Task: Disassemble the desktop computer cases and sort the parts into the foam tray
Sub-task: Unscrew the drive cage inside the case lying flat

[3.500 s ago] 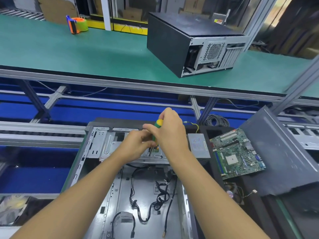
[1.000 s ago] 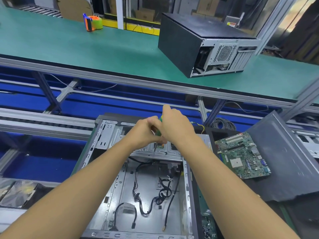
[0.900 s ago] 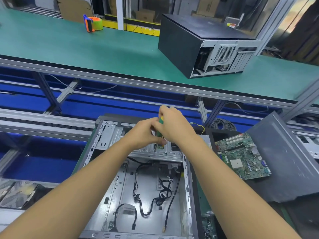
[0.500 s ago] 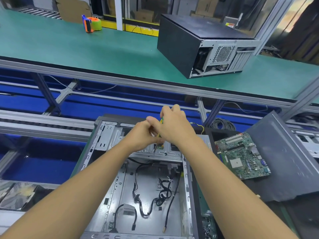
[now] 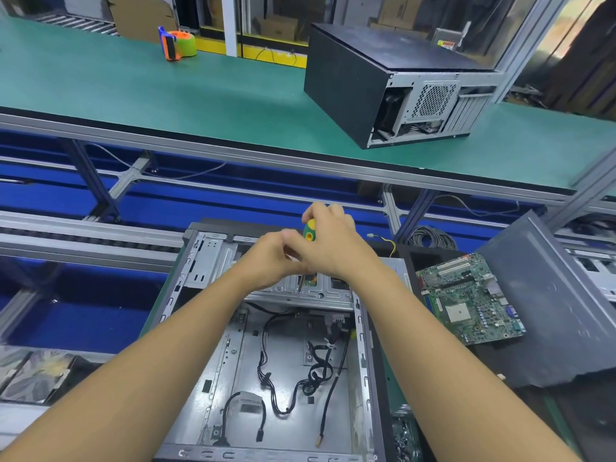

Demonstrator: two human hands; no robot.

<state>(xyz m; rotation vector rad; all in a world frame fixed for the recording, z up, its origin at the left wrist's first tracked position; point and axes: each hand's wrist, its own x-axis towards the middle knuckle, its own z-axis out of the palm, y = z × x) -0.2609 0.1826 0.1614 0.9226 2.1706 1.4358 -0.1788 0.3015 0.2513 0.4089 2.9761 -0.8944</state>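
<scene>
Ca. midway: right grip [image 5: 333,248] is clasping green-yellow screwdriver [image 5: 310,230] & left grip [image 5: 273,261] pinching its shaft, in open grey steel case [image 5: 290,345]; green motherboard [image 5: 466,298] already out; closed black case [image 5: 350,81] untouched.

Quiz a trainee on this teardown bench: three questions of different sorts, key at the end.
1. True or false: the motherboard lies outside the open case, on its right.
2. The right hand grips: A pliers, B a screwdriver, C a cable.
3. Fill in the colour: the tape dispenser stands on the ____ conveyor belt.
Key: 1 true; 2 B; 3 green.
</scene>
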